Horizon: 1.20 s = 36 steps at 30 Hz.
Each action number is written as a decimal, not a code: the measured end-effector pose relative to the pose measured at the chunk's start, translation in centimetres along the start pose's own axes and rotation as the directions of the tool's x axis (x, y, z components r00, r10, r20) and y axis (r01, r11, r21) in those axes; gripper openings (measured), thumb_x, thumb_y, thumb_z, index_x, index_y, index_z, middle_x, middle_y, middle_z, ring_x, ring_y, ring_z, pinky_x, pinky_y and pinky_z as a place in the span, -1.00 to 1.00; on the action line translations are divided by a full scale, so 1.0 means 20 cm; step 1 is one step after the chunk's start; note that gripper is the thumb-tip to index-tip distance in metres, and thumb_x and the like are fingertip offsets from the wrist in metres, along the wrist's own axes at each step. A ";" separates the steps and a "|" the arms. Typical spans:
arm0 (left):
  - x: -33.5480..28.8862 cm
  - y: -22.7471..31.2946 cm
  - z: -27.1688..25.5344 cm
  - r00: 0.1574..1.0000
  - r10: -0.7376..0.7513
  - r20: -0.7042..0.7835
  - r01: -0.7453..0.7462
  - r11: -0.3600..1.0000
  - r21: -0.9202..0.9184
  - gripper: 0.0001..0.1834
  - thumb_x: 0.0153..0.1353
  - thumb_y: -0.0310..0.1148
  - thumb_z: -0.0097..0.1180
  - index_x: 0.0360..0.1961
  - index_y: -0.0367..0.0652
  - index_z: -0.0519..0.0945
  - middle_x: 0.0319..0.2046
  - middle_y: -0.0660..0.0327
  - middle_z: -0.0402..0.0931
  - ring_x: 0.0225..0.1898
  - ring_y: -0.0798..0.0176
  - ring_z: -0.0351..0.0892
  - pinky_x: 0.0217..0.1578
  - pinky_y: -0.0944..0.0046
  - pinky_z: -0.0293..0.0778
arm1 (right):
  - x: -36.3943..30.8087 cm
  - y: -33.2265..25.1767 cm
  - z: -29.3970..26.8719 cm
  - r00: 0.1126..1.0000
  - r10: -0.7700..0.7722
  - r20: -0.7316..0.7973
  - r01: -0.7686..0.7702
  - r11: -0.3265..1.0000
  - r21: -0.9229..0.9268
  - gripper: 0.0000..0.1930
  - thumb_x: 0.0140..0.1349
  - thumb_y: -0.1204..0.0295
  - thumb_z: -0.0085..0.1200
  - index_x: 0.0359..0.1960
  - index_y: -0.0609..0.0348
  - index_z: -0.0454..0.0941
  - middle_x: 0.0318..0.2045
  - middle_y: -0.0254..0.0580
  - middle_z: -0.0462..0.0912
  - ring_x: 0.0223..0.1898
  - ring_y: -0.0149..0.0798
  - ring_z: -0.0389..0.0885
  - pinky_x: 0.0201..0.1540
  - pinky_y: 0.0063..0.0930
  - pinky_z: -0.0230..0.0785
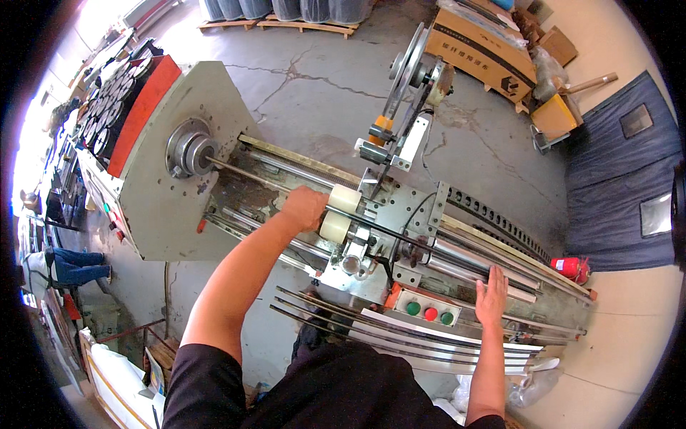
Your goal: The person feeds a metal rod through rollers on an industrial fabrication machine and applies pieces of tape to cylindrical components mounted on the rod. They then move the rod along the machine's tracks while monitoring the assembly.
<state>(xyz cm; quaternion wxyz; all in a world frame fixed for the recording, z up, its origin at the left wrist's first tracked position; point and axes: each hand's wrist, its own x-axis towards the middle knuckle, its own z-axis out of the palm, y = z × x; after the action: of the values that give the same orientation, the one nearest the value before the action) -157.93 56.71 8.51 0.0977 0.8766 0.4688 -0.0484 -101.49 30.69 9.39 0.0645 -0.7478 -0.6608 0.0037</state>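
My left hand (304, 207) is closed around a long thin rod just left of a pair of white rollers (343, 199). From the chuck (193, 149) a bare metal-coloured length (250, 175) runs to this hand. Past it, a black length (389, 230) passes between the rollers; where the two lengths meet is hidden by my fingers. My right hand (491, 299) is open, fingers stretched, beside the steel rails (475, 266) at the right part of the machine. Whether its palm touches anything I cannot tell.
A control box (429, 309) with red and green buttons sits at the near side, above several black rods (329, 309). A wheel arm (407, 79) rises behind the carriage. Farther off are a cardboard box (486, 53), a fire extinguisher (569, 268) and another person (71, 267) at left.
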 end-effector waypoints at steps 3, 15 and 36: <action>-0.01 -0.01 0.00 1.000 -0.008 -0.001 0.008 1.000 0.020 -0.49 0.01 -0.21 0.56 0.01 0.00 0.68 -0.12 0.03 0.75 0.00 -0.21 0.71 0.09 -0.19 0.58 | 0.04 -0.16 0.00 0.999 -0.052 -0.016 0.052 0.998 0.042 -0.32 0.58 0.13 0.09 0.58 0.27 0.29 0.55 0.16 0.39 0.62 0.16 0.25 0.69 0.14 -0.06; -0.23 -0.63 -0.09 0.982 -0.174 -0.068 0.175 0.985 -0.003 -0.46 -0.05 -0.28 0.56 0.04 -0.05 0.74 -0.03 0.05 0.76 0.16 -0.17 0.66 0.36 -0.14 0.42 | 0.05 -0.30 -0.03 0.999 -0.029 -0.019 0.030 0.997 0.072 -0.33 0.60 0.13 0.08 0.58 0.24 0.29 0.54 0.10 0.40 0.60 0.14 0.28 0.70 0.13 -0.07; -0.03 -0.04 -0.08 0.999 0.034 0.012 -0.034 0.999 -0.021 -0.48 -0.03 -0.27 0.53 0.02 -0.05 0.69 -0.03 0.07 0.76 0.10 -0.02 0.72 0.21 -0.02 0.54 | 0.16 -0.82 0.00 0.990 -0.076 -0.115 0.090 0.988 0.123 -0.35 0.53 0.14 0.17 0.50 0.29 0.41 0.47 0.15 0.50 0.53 0.14 0.40 0.66 0.14 0.02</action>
<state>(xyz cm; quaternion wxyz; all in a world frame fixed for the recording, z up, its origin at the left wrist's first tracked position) -158.94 56.94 10.14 0.1105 0.8831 0.4536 -0.0476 -117.18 35.85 11.32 0.1488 -0.7130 -0.6852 0.0022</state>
